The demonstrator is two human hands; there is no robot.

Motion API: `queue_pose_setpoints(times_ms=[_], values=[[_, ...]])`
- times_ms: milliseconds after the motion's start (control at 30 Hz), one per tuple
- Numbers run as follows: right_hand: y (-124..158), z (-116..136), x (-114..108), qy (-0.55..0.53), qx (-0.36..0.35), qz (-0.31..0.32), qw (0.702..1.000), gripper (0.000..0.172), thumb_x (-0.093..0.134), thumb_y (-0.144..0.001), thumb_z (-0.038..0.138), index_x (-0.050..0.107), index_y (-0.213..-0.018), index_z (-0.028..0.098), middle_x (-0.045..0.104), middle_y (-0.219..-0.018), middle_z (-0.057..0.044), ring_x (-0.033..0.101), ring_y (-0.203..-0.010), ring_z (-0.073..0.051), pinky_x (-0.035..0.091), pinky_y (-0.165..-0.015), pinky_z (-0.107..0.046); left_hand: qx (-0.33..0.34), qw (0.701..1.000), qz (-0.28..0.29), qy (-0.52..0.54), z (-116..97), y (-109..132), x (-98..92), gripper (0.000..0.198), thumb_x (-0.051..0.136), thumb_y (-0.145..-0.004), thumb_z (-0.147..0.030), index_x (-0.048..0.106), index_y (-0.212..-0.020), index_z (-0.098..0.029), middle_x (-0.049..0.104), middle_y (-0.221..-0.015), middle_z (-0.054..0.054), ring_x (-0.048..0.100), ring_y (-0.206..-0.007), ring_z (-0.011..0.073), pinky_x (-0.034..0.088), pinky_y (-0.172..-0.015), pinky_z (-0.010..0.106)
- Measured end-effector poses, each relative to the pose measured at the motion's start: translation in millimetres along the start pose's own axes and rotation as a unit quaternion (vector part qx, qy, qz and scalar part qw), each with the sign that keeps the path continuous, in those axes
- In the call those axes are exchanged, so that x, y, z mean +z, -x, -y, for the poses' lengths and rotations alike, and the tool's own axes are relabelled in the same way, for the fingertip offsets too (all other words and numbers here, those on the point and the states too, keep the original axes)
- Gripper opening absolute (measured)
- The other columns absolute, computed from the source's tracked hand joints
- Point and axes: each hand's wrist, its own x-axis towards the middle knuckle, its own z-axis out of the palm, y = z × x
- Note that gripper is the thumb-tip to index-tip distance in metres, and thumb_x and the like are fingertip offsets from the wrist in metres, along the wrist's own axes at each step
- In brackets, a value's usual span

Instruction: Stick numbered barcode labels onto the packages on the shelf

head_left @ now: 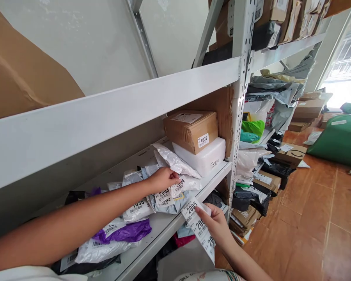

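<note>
Parcel storeroom, grey metal shelf (111,113) across frame, wood floor lower right. Left hand (163,178) at centre, fingers closed on white mailer (175,162) lying among numbered bags mid-shelf, just beside label reading 2004 (179,183). Right hand (215,224) below centre, pinching strip of number labels (199,226) off shelf edge. Cardboard box 4039 (190,130) atop white foam box (203,156), right of centre. Best practice, by judgement: flatten mailer first, press sticker on smooth face, number outward, clear of existing barcodes.
</note>
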Motion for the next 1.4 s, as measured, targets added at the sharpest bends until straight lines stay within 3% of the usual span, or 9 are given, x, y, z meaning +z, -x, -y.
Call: queue_pose_setpoints(times_ms=[167, 300, 433, 600, 767, 900, 1033, 1167, 1400], values=[[12, -14, -30, 0.014, -0.001, 0.019, 1.000, 0.048, 0.075, -0.068, 0.052, 0.042, -0.061, 0.018, 0.047, -0.052, 0.003, 0.039, -0.045, -0.007, 0.027, -0.045, -0.021, -0.034, 0.996, -0.040, -0.077, -1, 9, -4.6, 0.043, 0.057, -0.077, -0.052, 0.059, -0.097, -0.014, 0.064, -0.075, 0.006, 0.060, -0.070, 0.0223, 0.042, -0.064, 0.031], [14, -16, -39, 0.023, -0.001, 0.023, 0.999, 0.049, 0.073, -0.070, 0.054, 0.042, -0.062, 0.018, 0.046, -0.053, 0.003, 0.039, -0.046, -0.007, 0.027, -0.045, -0.020, -0.074, 0.968, -0.159, -0.178, -1, 16, -5.3, 0.081, 0.069, -0.064, -0.059, 0.044, -0.119, -0.004, 0.053, -0.114, 0.024, 0.053, -0.108, 0.0386, 0.045, -0.086, 0.045], [15, -8, -37, 0.025, -0.008, 0.068, 0.997, 0.049, 0.072, -0.070, 0.056, 0.042, -0.062, 0.018, 0.047, -0.054, 0.002, 0.038, -0.047, -0.008, 0.027, -0.046, -0.021, 0.126, 0.908, -0.283, -0.282, -12, 20, -6.9, 0.094, 0.078, -0.062, -0.038, 0.028, -0.138, -0.014, 0.026, -0.146, 0.020, 0.022, -0.137, 0.0377, 0.022, -0.113, 0.055], [17, 7, -32, 0.074, -0.052, 0.111, 0.990, 0.039, 0.068, -0.076, 0.051, 0.049, -0.067, 0.018, 0.047, -0.060, 0.002, 0.039, -0.053, -0.009, 0.030, -0.050, -0.022, 0.300, 0.863, -0.132, -0.385, -22, 22, -14.2, 0.018, 0.050, -0.087, -0.015, 0.061, -0.099, -0.023, 0.060, -0.108, 0.005, 0.051, -0.112, 0.0217, 0.019, -0.115, 0.053], [13, 20, -33, 0.120, -0.091, 0.136, 0.979, 0.026, 0.063, -0.083, 0.045, 0.058, -0.083, 0.019, 0.054, -0.074, -0.002, 0.046, -0.064, -0.013, 0.037, -0.058, -0.024, 0.312, 0.914, -0.063, -0.253, -3, 27, -18.8, 0.026, 0.045, -0.092, -0.021, 0.061, -0.112, -0.017, 0.068, -0.104, 0.008, 0.060, -0.102, 0.0189, 0.045, -0.098, 0.037], [0, 39, -22, 0.100, -0.146, 0.132, 0.975, 0.023, 0.060, -0.086, 0.042, 0.061, -0.083, 0.019, 0.059, -0.080, -0.004, 0.051, -0.075, -0.016, 0.042, -0.070, -0.027, 0.331, 0.933, 0.001, -0.139, 8, 28, -22.5, 0.027, 0.046, -0.093, -0.024, 0.067, -0.110, -0.024, 0.070, -0.111, 0.006, 0.060, -0.111, 0.0180, 0.046, -0.097, 0.034], [-20, 58, 6, 0.038, -0.146, 0.135, 0.979, 0.026, 0.059, -0.086, 0.043, 0.063, -0.099, 0.021, 0.062, -0.085, -0.004, 0.055, -0.079, -0.017, 0.045, -0.073, -0.028, 0.292, 0.955, 0.040, -0.042, 4, 28, -26.2, 0.022, 0.055, -0.088, -0.028, 0.072, -0.102, -0.026, 0.072, -0.104, 0.005, 0.062, -0.103, 0.0178, 0.047, -0.092, 0.032], [-43, 60, 32, 0.022, -0.145, 0.148, 0.978, 0.033, 0.058, -0.086, 0.049, 0.063, -0.099, 0.019, 0.064, -0.083, -0.004, 0.057, -0.075, -0.017, 0.045, -0.069, -0.028, 0.130, 0.985, 0.055, 0.100, -8, 29, -30.2, 0.025, 0.046, -0.089, -0.029, 0.070, -0.093, -0.021, 0.070, -0.093, 0.003, 0.062, -0.090, 0.0168, 0.047, -0.082, 0.027], [-55, 47, 41, 0.080, -0.141, 0.120, 0.979, 0.041, 0.054, -0.085, 0.057, 0.063, -0.091, 0.017, 0.060, -0.073, -0.003, 0.052, -0.065, -0.015, 0.041, -0.058, -0.025, -0.051, 0.970, 0.057, 0.230, -8, 22, -24.4, 0.033, 0.054, -0.083, -0.049, 0.058, -0.092, -0.017, 0.062, -0.076, -0.001, 0.055, -0.068, 0.0130, 0.043, -0.064, 0.023]])
